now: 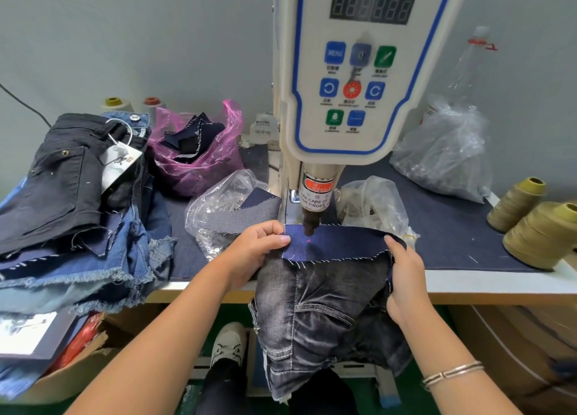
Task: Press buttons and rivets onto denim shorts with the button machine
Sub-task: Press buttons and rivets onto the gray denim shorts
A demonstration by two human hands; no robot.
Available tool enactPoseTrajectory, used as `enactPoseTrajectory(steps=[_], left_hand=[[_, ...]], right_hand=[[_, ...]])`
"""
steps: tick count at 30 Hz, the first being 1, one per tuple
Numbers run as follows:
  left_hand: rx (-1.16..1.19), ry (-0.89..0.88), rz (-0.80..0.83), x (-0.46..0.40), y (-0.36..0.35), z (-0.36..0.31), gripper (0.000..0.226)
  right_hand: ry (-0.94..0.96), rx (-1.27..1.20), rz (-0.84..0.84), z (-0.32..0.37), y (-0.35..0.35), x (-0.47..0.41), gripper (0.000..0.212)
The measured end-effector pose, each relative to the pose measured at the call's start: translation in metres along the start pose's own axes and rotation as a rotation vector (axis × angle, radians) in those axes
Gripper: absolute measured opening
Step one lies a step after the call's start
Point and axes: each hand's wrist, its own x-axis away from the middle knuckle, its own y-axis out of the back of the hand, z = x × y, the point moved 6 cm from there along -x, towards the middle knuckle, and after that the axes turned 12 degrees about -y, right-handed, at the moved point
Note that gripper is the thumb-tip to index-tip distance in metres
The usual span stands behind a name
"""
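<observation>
Pinching the dark denim strip (337, 243) at nine and three o'clock, left hand (254, 246) and right hand (406, 277) stretch it over the grey denim shorts (321, 314) under the button machine's punch (310, 222), where fingers nearing the laser dot (308, 242) risk crushing.

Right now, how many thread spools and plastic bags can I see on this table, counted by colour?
Olive-yellow thread spools: 2, large
Pale thread spools at the back: 2, yellow-capped and red-capped
Pink plastic bag: 1
Clear plastic bags: 3
Total: 8
</observation>
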Motion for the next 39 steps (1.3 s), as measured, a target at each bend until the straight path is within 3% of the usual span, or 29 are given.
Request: enactPoseTrajectory(steps=[17, 21, 26, 30, 33, 39], left_hand=[[-0.032, -0.024, -0.021, 0.0, 0.0, -0.003, 0.015], [-0.111, -0.045, 0.051, 0.002, -0.007, -0.006, 0.011], [-0.163, 0.034, 0.128, 0.005, -0.008, -0.002, 0.042], [-0.203, 0.081, 0.194, 0.009, 0.001, -0.007, 0.03], [-0.314, 0.103, 0.282, 0.015, 0.006, -0.018, 0.037], [-0.602, 0.124, 0.441, 0.022, -0.013, -0.056, 0.013]], right_hand=[[0.012, 0.029, 0.034, 0.001, -0.002, 0.005, 0.016], [-0.009, 0.034, 0.116, 0.002, -0.006, 0.009, 0.018], [-0.114, -0.002, 0.265, 0.004, -0.007, 0.014, 0.02], [-0.119, 0.054, 0.418, 0.009, -0.01, 0.028, 0.019], [-0.144, 0.099, 0.525, 0.01, -0.018, 0.042, 0.02], [-0.099, 0.292, 0.592, 0.007, -0.057, 0.073, 0.003]])
